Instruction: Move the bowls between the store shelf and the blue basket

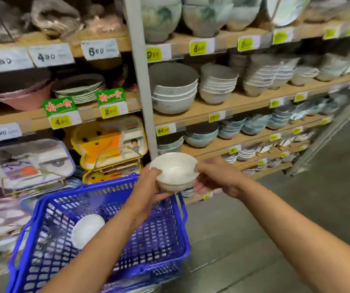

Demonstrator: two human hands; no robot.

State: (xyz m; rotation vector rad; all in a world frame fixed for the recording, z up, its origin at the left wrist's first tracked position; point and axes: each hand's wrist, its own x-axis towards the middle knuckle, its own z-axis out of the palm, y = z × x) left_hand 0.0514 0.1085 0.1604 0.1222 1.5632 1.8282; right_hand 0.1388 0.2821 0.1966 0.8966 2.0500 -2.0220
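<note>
A small stack of white bowls (175, 172) is held in the air above the far right corner of the blue basket (165, 252). My left hand (148, 187) grips the stack's left side with the thumb on the rim. My right hand (214, 176) holds its right side, fingers curled under the bottom bowl. Another white bowl (87, 230) lies inside the basket, left of my left forearm. The store shelf (252, 100) holds stacks of grey and white bowls behind the hands.
A grey upright post (142, 81) divides the shelving. Left shelves carry pink dishes (20, 96), plates and boxed children's tableware (108, 142). Lower right shelves hold blue-patterned bowls (201, 136). Grey floor (296, 208) stretches to the right of the basket.
</note>
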